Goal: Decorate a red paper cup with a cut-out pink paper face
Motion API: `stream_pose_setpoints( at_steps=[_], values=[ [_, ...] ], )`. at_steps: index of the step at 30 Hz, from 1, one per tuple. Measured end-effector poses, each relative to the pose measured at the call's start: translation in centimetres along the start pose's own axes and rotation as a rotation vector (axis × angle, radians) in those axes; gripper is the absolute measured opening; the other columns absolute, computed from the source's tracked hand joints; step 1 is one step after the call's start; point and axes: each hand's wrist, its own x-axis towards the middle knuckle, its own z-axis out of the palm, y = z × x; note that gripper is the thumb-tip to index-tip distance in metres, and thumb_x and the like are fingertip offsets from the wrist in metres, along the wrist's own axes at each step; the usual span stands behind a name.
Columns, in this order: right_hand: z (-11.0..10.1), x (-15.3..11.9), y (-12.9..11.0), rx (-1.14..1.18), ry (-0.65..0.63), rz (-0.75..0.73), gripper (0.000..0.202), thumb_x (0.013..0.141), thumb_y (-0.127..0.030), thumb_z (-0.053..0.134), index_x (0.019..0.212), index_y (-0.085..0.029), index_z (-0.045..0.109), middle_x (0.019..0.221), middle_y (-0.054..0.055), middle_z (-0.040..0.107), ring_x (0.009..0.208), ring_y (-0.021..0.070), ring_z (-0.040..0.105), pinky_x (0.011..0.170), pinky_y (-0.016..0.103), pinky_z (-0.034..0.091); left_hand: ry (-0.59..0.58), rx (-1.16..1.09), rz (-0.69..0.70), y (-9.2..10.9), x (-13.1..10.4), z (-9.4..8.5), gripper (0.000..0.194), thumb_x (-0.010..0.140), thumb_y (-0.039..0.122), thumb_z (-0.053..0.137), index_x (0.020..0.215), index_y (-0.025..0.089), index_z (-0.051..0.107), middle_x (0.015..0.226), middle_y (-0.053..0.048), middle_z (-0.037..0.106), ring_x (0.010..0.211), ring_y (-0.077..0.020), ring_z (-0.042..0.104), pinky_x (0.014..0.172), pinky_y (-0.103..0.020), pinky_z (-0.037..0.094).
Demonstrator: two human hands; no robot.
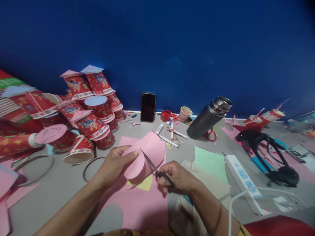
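My left hand [115,164] pinches a piece of pink paper [134,165] with a rounded edge, thumb on top. My right hand [174,177] is closed round the black handles of a pair of scissors [152,165], whose blades point up and left across the pink paper. Behind the held piece, more pink paper [156,147] stands up at an angle. Beneath both hands lie a yellow piece [145,184] and a large pink sheet [147,209] with a curved part cut out of its left side.
Stacked red paper cups [90,124] with paper tops fill the left. A phone [148,107] leans against the blue wall. Markers [169,141] and a dark flask [206,119] stand or lie beyond my hands. On the right are a green sheet [211,162], a power strip [246,183] and black straps [261,150].
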Motion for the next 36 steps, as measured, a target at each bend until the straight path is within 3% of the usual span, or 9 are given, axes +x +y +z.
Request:
stream_pose_setpoints(
  at_steps=[13,30,36],
  values=[
    [0.0,-0.02,-0.07,-0.026,-0.004,0.025,0.064,0.064,-0.07,0.09,0.07,-0.013,0.064,0.058,0.002,0.067,0.051,0.0104,0.061,0.048,0.021,0.036,0.027,0.099,-0.014,0.15,0.05,-0.02,0.038,0.071,0.049,0.088,0.077,0.014,0.073,0.069,-0.004,0.071,0.057,-0.0149,0.06,0.054,-0.023,0.044],
    [-0.13,0.01,0.12,-0.049,-0.028,0.033,0.062,0.066,-0.07,0.089,0.07,-0.013,0.066,0.057,0.001,0.066,0.049,0.0092,0.057,0.048,0.021,0.034,0.005,0.092,-0.036,0.26,-0.02,0.12,0.035,0.069,0.044,0.087,0.075,0.013,0.073,0.07,-0.003,0.07,0.06,-0.0147,0.06,0.056,-0.023,0.044],
    [0.13,-0.17,-0.49,-0.072,0.006,0.062,0.062,0.063,-0.069,0.091,0.067,-0.014,0.064,0.056,0.001,0.065,0.05,0.01,0.058,0.048,0.021,0.034,-0.02,0.118,-0.032,0.69,-0.08,0.13,0.039,0.068,0.048,0.086,0.064,0.016,0.064,0.06,0.001,0.06,0.053,-0.0116,0.051,0.05,-0.022,0.037]
  ],
)
